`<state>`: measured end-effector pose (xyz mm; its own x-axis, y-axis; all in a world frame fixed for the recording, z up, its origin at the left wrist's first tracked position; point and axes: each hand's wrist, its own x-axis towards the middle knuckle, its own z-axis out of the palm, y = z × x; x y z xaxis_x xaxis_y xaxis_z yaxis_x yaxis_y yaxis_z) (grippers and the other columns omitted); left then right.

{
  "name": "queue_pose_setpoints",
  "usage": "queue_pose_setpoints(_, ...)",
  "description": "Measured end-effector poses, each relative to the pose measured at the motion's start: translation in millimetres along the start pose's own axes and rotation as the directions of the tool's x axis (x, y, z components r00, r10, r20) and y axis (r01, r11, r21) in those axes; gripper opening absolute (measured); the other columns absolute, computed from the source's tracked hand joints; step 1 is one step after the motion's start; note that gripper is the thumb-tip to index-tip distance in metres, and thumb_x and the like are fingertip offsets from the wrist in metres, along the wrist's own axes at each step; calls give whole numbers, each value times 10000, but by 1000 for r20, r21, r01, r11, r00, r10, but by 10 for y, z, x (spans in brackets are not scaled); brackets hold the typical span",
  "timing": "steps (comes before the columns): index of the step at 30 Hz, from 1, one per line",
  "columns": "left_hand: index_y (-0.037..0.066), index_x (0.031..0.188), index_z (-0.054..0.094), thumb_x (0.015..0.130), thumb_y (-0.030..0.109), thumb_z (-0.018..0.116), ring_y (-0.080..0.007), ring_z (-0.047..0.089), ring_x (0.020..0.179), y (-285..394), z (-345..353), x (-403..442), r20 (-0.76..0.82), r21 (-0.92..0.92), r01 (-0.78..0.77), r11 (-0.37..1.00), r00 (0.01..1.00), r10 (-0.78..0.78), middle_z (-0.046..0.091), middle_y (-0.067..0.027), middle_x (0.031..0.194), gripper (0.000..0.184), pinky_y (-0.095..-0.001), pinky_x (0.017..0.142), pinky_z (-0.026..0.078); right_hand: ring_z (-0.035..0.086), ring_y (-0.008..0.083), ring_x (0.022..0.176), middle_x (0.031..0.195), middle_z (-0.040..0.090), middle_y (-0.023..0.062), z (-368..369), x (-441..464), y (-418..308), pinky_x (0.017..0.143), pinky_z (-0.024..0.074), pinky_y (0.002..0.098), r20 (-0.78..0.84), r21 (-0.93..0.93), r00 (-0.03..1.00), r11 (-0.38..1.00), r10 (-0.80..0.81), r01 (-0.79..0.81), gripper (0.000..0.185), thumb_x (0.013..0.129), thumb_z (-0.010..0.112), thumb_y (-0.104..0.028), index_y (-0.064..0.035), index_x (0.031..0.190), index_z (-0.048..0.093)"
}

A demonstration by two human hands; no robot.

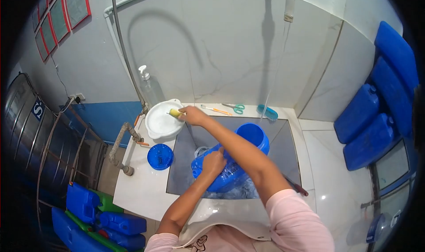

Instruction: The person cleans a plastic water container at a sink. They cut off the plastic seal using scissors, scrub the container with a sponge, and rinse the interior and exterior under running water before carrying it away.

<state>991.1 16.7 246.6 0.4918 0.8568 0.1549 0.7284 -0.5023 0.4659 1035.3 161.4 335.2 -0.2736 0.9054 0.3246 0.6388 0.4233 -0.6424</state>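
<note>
My right hand (193, 115) is closed on a small yellow-green sponge (174, 113), held at the rim of a white basin (152, 132) on the counter's left side. My left hand (214, 162) grips a translucent blue plastic container (228, 181) tilted in the grey sink (283, 163). A wide round blue opening (258, 136) shows beyond my right forearm; the arm hides how it joins the container. From the pipe outlet (288, 17) above, a thin stream of water falls toward it. A round blue lid (160, 156) lies on the counter below the basin.
Along the back ledge lie an orange toothbrush (217, 110), teal-handled scissors (239, 108) and a teal brush (267, 112). A pump bottle (150, 86) stands behind the basin. A pipe (116, 150) rises at the counter's left edge. Blue jugs (369, 139) stack right; more containers (119, 223) sit lower left.
</note>
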Motion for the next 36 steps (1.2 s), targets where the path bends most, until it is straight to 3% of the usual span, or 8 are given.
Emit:
queue_pose_setpoints(3, 4, 1045, 538, 751, 241, 634, -402, 610, 748, -47, 36, 185, 45, -68, 21, 997, 999, -18, 627, -235, 792, 390, -500, 654, 470, 645, 250, 757, 919, 650, 167, -152, 40, 324, 717, 517, 346, 49, 128, 985, 977, 167, -172, 318, 806, 582, -195, 6, 1048, 626)
queue_pose_setpoints(6, -1, 1070, 510, 770, 242, 628, -411, 603, 812, -31, -9, 321, 119, -103, 100, 990, 989, -87, 624, -251, 848, 404, -506, 712, 461, 641, 174, 734, 860, 634, 117, -880, -616, 624, 659, 561, 287, 214, 539, 818, 634, 534, -555, 208, 851, 548, -105, 23, 996, 624)
queue_pose_setpoints(9, -41, 1027, 500, 788, 267, 620, -430, 594, 837, -89, 64, 434, 112, -173, 160, 972, 984, -142, 608, -289, 866, 407, -499, 742, 458, 659, 232, 717, 843, 633, 189, -1441, -1290, 1035, 679, 572, 319, 145, 614, 690, 482, 709, -625, 209, 881, 448, -57, 95, 906, 589)
queue_pose_setpoints(16, -118, 979, 478, 823, 299, 586, -479, 566, 880, 13, 222, 523, 66, -309, 208, 928, 978, -197, 574, -351, 909, 458, -494, 775, 448, 657, 247, 750, 863, 623, 200, -1622, -1577, 1092, 703, 566, 298, 130, 742, 620, 339, 773, -578, 199, 868, 427, -33, 101, 885, 572)
queue_pose_setpoints(27, -62, 1024, 518, 830, 370, 565, -451, 581, 852, -182, 21, 391, 55, -269, 70, 961, 997, -57, 595, -313, 887, 476, -498, 752, 455, 648, 247, 757, 841, 607, 201, -1779, -1506, 1136, 706, 570, 300, 144, 691, 690, 427, 709, -583, 205, 827, 396, 14, 128, 886, 556)
queue_pose_setpoints(33, 5, 938, 544, 818, 409, 586, -394, 598, 790, -9, -102, 461, 160, -64, -165, 984, 972, 174, 617, -220, 839, 423, -481, 660, 460, 650, 235, 715, 835, 619, 214, -1822, -1498, 1047, 661, 570, 288, 172, 706, 696, 405, 697, -581, 222, 817, 390, 21, 134, 891, 566)
queue_pose_setpoints(35, 69, 903, 552, 775, 406, 624, -298, 578, 755, 92, 121, 545, -171, 278, -255, 926, 936, 309, 582, -119, 788, 368, -417, 656, 442, 651, 230, 707, 835, 622, 211, -1805, -1504, 1077, 652, 569, 283, 236, 694, 704, 391, 670, -604, 222, 818, 393, 18, 129, 896, 568)
queue_pose_setpoints(36, 69, 903, 552, 775, 406, 624, -298, 578, 755, 179, 182, 584, -173, 275, -254, 927, 936, 308, 582, -119, 788, 368, -417, 656, 442, 651, 228, 707, 836, 624, 203, -1773, -1494, 1163, 652, 567, 281, 219, 618, 679, 439, 701, -652, 215, 821, 398, 15, 123, 899, 567)
